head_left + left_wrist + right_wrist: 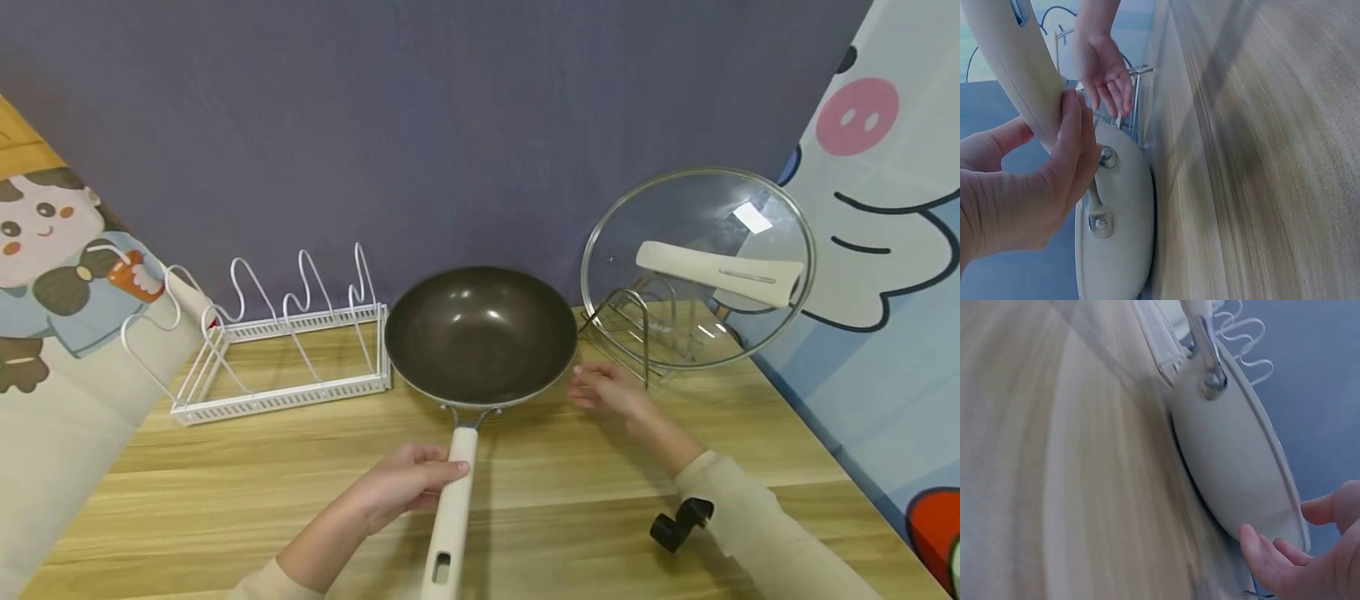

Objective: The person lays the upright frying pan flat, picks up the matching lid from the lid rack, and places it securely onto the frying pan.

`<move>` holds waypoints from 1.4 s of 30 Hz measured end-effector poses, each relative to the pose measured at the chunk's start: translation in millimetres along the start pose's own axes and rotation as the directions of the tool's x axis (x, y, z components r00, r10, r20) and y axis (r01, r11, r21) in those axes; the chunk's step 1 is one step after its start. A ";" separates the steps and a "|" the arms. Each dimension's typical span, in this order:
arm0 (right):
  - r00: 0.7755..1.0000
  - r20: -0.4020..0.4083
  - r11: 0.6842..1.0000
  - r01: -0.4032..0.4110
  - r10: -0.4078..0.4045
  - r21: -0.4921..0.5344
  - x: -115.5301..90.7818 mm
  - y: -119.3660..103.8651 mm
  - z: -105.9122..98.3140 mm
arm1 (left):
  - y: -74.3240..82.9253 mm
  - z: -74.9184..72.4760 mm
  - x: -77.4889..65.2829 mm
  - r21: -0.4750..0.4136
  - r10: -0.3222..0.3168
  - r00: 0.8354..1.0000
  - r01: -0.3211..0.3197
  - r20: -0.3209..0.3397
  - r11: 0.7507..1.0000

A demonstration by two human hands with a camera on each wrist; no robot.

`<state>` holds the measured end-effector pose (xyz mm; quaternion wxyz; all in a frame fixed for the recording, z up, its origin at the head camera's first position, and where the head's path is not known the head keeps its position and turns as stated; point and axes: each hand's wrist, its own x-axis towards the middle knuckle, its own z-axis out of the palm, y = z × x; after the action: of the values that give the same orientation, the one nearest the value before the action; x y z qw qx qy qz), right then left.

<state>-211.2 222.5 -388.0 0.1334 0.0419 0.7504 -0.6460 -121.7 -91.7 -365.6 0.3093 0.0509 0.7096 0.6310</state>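
Observation:
A wok-style frying pan (480, 342), dark inside and cream outside, sits on the wooden table with its long cream handle (452, 521) pointing toward me. My left hand (397, 487) grips that handle about midway, thumb on one side; the left wrist view shows fingers on the handle (1025, 75). Beside the pan's right rim is my right hand (603, 390), fingers loosely spread. In the right wrist view its fingertips lie close to the pan's outer wall (1229, 456); whether they touch I cannot tell.
A white wire rack (281, 400) stands left of the pan. To the right, a metal rack (643, 333) holds a glass lid (697, 200) with a cream handle, tilted upright. A dark wall panel (480, 125) rises behind, and printed panels flank the wooden table (300, 467).

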 end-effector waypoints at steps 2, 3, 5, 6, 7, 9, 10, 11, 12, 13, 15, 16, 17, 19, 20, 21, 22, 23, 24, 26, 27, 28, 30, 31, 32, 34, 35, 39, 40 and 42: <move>1.000 -0.016 1.000 -0.006 0.006 -0.008 5.7 -4.5 -3.2 | 0.0 0.4 -0.9 -0.006 0.006 1.000 -0.006 0.003 1.000; 1.000 -0.014 1.000 -0.004 0.004 -0.010 8.3 -7.1 -4.3 | 0.0 0.5 -1.5 -0.009 0.010 1.000 -0.010 0.004 1.000; 1.000 -0.020 1.000 0.003 -0.003 -0.015 14.1 -12.1 -5.8 | -0.2 0.9 -2.7 -0.014 0.013 1.000 -0.013 0.002 1.000; 1.000 -0.026 1.000 0.006 -0.006 -0.010 17.1 -14.5 -6.5 | -0.7 0.8 -3.3 -0.016 0.015 1.000 -0.015 0.000 1.000; 1.000 -0.024 1.000 0.007 -0.007 -0.011 19.8 -16.8 -6.9 | -1.2 0.7 -3.8 -0.018 0.016 1.000 -0.016 -0.001 1.000; 1.000 -0.026 1.000 0.008 -0.009 -0.019 24.8 -21.3 -8.0 | -2.1 0.7 -5.0 -0.023 0.020 1.000 -0.020 -0.003 1.000; 1.000 -0.030 1.000 0.002 -0.003 -0.023 27.5 -23.4 -8.6 | -2.6 0.4 -5.7 -0.023 0.020 1.000 -0.020 -0.003 1.000; 1.000 -0.025 0.999 0.001 -0.002 -0.035 30.3 -25.5 -9.3 | -3.1 -0.1 -6.2 -0.020 0.022 1.000 -0.022 -0.002 1.000; 1.000 -0.023 0.999 0.000 -0.001 -0.041 33.0 -27.5 -9.9 | -3.4 -0.8 -6.8 -0.017 0.024 1.000 -0.024 0.000 1.000; 1.000 -0.026 0.998 -0.005 0.004 -0.059 35.0 -29.9 -10.2 | -3.4 -1.5 -7.3 -0.012 0.026 1.000 -0.026 0.002 1.000; 0.999 -0.034 0.996 -0.013 0.009 -0.090 39.3 -34.3 -11.0 | -2.7 -2.8 -8.5 -0.003 0.026 1.000 -0.026 0.001 1.000; 0.999 -0.034 0.995 -0.013 0.009 -0.099 41.3 -36.4 -11.0 | -2.4 -3.4 -9.1 0.001 0.027 1.000 -0.027 0.000 1.000; 0.999 -0.034 0.994 -0.013 0.010 -0.109 42.6 -38.6 -11.0 | -2.0 -3.7 -9.6 0.003 0.027 1.000 -0.027 -0.001 1.000; 0.999 -0.040 0.994 -0.026 0.022 -0.109 44.7 -42.5 -10.3 | -1.3 -4.0 -10.7 0.003 0.028 1.000 -0.028 -0.007 1.000; 0.999 -0.038 0.993 -0.031 0.027 -0.111 46.0 -44.0 -10.3 | -1.0 -4.0 -11.1 0.001 0.027 1.000 -0.027 -0.009 1.000; 0.999 -0.036 0.993 -0.035 0.032 -0.109 47.0 -45.5 -10.1 | -0.8 -3.8 -11.4 -0.001 0.024 1.000 -0.024 -0.012 1.000; 0.999 -0.031 0.993 -0.039 0.036 -0.109 48.4 -46.6 -10.2 | -0.5 -3.6 -11.7 -0.002 0.022 1.000 -0.022 -0.015 1.000; 0.999 -0.029 0.993 -0.044 0.041 -0.106 49.9 -47.5 -10.3 | 0.0 -3.2 -11.9 -0.001 0.019 1.000 -0.019 -0.017 1.000; 0.999 -0.027 0.994 -0.044 0.042 -0.104 51.4 -48.3 -10.5 | 0.5 -2.9 -12.1 0.002 0.017 1.000 -0.017 -0.019 1.000; 0.999 -0.022 0.993 -0.046 0.044 -0.105 54.0 -49.7 -11.4 | 2.2 -1.9 -12.2 0.017 0.009 1.000 -0.008 -0.020 1.000; 0.999 -0.022 0.994 -0.049 0.047 -0.095 55.5 -50.3 -11.7 | 3.4 -1.4 -12.0 0.029 0.006 1.000 -0.005 -0.021 1.000; 0.999 -0.024 0.995 -0.050 0.048 -0.088 57.1 -50.7 -12.4 | 4.7 -1.0 -11.5 0.041 0.004 1.000 -0.003 -0.022 0.999; 0.998 -0.033 0.996 -0.053 0.051 -0.072 59.4 -51.5 -13.8 | 7.9 -0.3 -9.5 0.071 0.001 1.000 0.001 -0.026 0.997; 0.998 -0.038 0.996 -0.055 0.053 -0.073 60.8 -51.5 -14.6 | 9.6 0.1 -8.2 0.087 0.001 0.999 0.002 -0.032 0.996; 0.998 -0.043 0.996 -0.058 0.055 -0.071 61.9 -51.2 -15.6 | 11.3 0.5 -6.8 0.103 0.003 0.999 0.002 -0.041 0.995; 0.997 -0.047 0.995 -0.059 0.056 -0.076 63.7 -49.9 -17.5 | 14.2 2.0 -3.6 0.128 -0.003 0.998 0.011 -0.066 0.992; 0.997 -0.047 0.995 -0.061 0.057 -0.085 64.3 -49.1 -18.2 | 15.5 3.2 -2.2 0.144 -0.007 0.996 0.019 -0.083 0.989; 0.997 -0.045 0.994 -0.071 0.067 -0.081 66.0 -45.0 -21.4 | 20.1 9.2 1.7 0.206 -0.019 0.990 0.048 -0.138 0.977; 0.996 -0.047 0.994 -0.077 0.073 -0.075 66.5 -44.1 -22.2 | 21.3 10.8 2.1 0.228 -0.019 0.988 0.053 -0.151 0.972; 0.995 -0.052 0.994 -0.086 0.083 -0.066 67.1 -42.6 -23.6 | 24.0 13.9 1.9 0.271 -0.008 0.987 0.052 -0.163 0.961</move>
<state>-289.2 231.4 -361.2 0.1436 0.0849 0.7726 -0.6126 -123.9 -74.1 -344.3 0.2506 0.0316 0.8135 0.5238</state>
